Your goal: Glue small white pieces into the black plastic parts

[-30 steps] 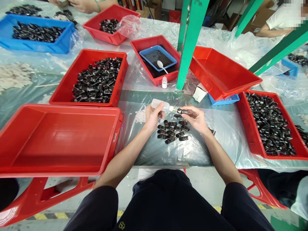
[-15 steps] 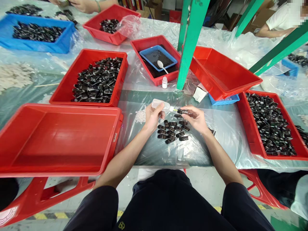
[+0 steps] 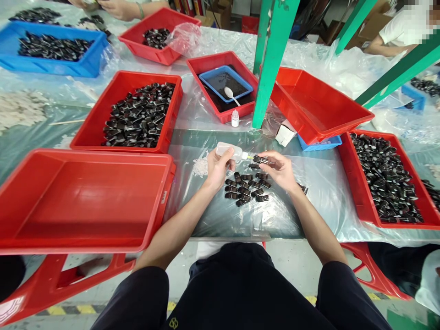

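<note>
My left hand (image 3: 219, 168) is closed around a translucent squeeze bottle (image 3: 225, 149) with a white cap, lying nearly level. Its thin yellowish tip points right and meets, or almost meets, a small black glossy part (image 3: 261, 159). That part is pinched between the fingers of my right hand (image 3: 280, 169). Below both hands, several similar black parts (image 3: 244, 190) lie in loose rows on the plastic-covered table (image 3: 275, 220). A pile of small whitish pieces (image 3: 200, 166) is beside my left hand. One or more black parts (image 3: 303, 188) show behind my right forearm.
Red bins heaped with black parts stand left (image 3: 177, 105) and right (image 3: 355, 201). An empty red bin (image 3: 89, 192) is nearest left. A small white bottle (image 3: 235, 118) stands before a blue tray (image 3: 220, 68) with a spoon (image 3: 231, 94). A green post (image 3: 271, 59) rises ahead. Other people's hands (image 3: 118, 8) are at far left.
The black part in my right hand has tilted slightly against the bottle's tip. Otherwise both hands hold almost the same place.
</note>
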The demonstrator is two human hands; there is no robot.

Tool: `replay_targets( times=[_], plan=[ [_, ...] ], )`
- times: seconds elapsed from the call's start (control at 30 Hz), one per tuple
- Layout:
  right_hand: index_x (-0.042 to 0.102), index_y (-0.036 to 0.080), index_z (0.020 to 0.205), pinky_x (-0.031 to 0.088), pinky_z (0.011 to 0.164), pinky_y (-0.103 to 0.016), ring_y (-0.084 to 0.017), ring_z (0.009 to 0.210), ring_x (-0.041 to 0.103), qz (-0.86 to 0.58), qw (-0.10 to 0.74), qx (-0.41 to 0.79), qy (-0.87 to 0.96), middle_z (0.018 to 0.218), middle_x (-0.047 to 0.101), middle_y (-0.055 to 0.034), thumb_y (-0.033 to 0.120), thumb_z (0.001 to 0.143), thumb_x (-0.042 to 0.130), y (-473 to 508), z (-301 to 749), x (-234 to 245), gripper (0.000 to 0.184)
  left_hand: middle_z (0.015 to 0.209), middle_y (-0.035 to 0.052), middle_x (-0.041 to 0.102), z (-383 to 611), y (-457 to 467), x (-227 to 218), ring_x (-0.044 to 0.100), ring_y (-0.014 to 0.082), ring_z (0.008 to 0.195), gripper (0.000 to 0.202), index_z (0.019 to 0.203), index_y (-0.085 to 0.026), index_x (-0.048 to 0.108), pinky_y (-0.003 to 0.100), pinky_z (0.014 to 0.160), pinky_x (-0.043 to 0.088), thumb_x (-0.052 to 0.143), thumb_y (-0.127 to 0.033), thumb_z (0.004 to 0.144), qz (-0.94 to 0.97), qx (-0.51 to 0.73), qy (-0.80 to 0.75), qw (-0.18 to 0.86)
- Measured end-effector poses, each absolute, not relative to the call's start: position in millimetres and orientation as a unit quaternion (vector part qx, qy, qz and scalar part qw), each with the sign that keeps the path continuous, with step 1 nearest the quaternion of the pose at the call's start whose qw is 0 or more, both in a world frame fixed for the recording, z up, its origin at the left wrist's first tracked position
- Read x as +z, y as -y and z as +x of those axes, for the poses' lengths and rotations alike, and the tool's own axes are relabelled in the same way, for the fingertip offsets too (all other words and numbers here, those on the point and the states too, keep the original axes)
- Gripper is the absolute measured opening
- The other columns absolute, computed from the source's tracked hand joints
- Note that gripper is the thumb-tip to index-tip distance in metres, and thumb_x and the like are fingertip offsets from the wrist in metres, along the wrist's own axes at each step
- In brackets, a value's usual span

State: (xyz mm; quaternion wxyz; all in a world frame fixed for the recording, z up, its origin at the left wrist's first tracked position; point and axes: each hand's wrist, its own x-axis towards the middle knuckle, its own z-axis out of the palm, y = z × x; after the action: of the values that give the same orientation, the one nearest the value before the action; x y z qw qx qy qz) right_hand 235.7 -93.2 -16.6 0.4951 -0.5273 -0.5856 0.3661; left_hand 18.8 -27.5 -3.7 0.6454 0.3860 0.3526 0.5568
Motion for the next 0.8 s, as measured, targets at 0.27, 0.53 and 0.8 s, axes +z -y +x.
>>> replay_targets(
  times=[0.27,0.53,0.8],
  plan=[
    [0.083,0.031,0.119,0.055,0.072,-0.038,-0.022,0.083,0.064,-0.516,0.502,0.366,0.590,0.093,0.071,-0.0036,0.072,0.093,0.086,93.6,234.3,-14.7,0.048,0.052,-0.0026,0.060,19.2,27.7,-2.4,0.050,0.0087,0.041,0.053,0.073,-0.019,0.076,0.024,0.041,0.040,0.103,-0.064,0.064,0.387,0.558,-0.351,0.645],
    [0.083,0.028,0.116,0.044,0.065,-0.035,-0.017,0.070,0.051,-0.546,0.495,0.354,0.576,0.082,0.066,0.0001,0.066,0.091,0.088,91.5,235.7,-13.4,0.046,0.052,-0.0022,0.058,19.0,26.7,-4.7,0.047,0.0093,0.042,0.049,0.075,-0.019,0.078,0.026,0.042,0.037,0.099,-0.062,0.069,0.389,0.551,-0.359,0.645],
    [0.083,0.026,0.118,0.045,0.069,-0.034,-0.018,0.074,0.056,-0.559,0.448,0.333,0.613,0.084,0.068,-0.0008,0.056,0.096,0.083,89.5,243.0,-15.0,0.037,0.054,-0.0032,0.050,16.0,19.4,-6.4,0.042,0.0098,0.047,0.048,0.072,-0.021,0.074,0.027,0.044,0.032,0.098,-0.063,0.068,0.335,0.567,-0.371,0.655]
  ],
)
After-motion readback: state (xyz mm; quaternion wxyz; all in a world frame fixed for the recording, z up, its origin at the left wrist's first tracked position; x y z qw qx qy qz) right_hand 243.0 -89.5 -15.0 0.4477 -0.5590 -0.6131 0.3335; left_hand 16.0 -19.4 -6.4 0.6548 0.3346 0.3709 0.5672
